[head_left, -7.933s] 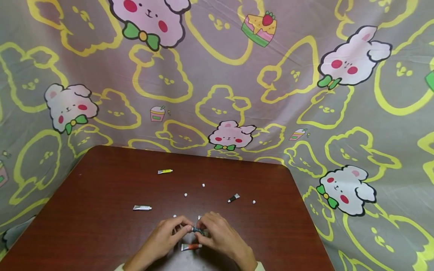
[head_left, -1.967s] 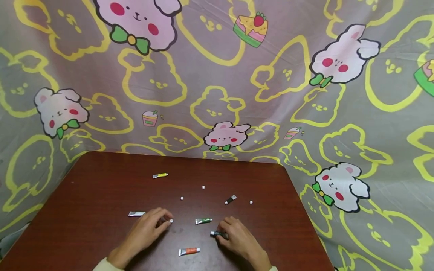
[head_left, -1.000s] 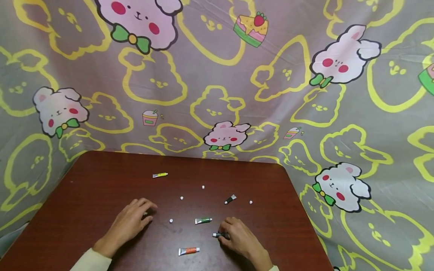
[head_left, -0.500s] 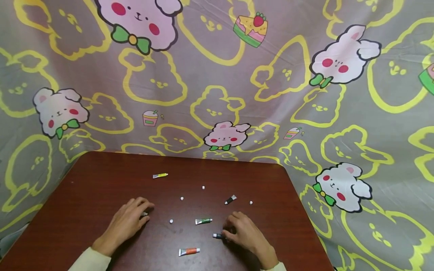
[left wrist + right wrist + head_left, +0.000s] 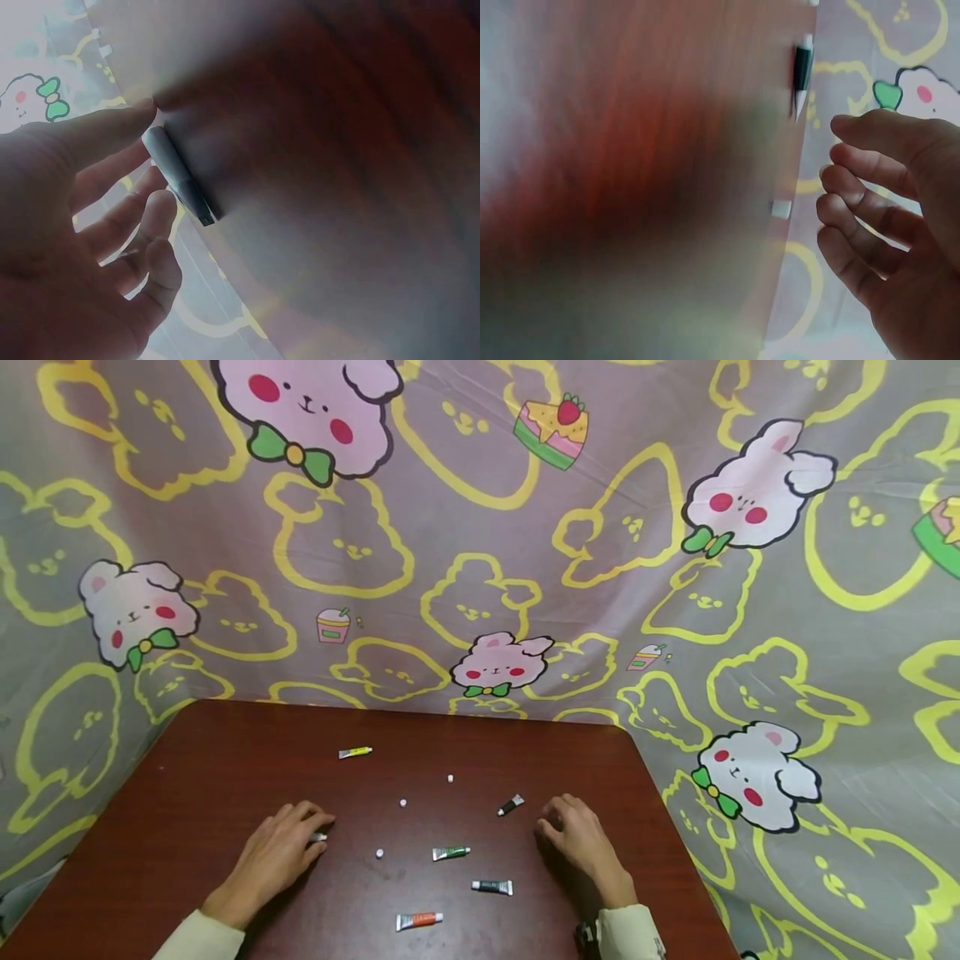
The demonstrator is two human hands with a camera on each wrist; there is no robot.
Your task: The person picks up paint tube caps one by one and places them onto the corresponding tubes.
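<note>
My left hand (image 5: 273, 856) is low over the left part of the table, its fingers bent loosely about a white paint tube (image 5: 318, 837). Only one end of that tube shows in the head view. In the left wrist view the tube (image 5: 176, 172) lies along the fingertips, a small gap separating it from the thumb. Loosely curled and holding nothing, my right hand (image 5: 581, 835) hovers over the table's right side. A small white cap (image 5: 780, 208) lies just beyond its fingertips in the right wrist view; the hand hides it in the head view.
On the brown table (image 5: 225, 760) lie a yellow tube (image 5: 356, 752), a black tube (image 5: 511, 805), a green tube (image 5: 451, 853), a dark blue tube (image 5: 492, 887) and an orange tube (image 5: 419, 921). White caps (image 5: 402, 803) are scattered mid-table. A patterned cloth (image 5: 480, 552) surrounds the table.
The hands worked together on the dark tube, then parted. The right hand let that tube go and moved right and away. The left hand left a cap and went left to the white tube.
</note>
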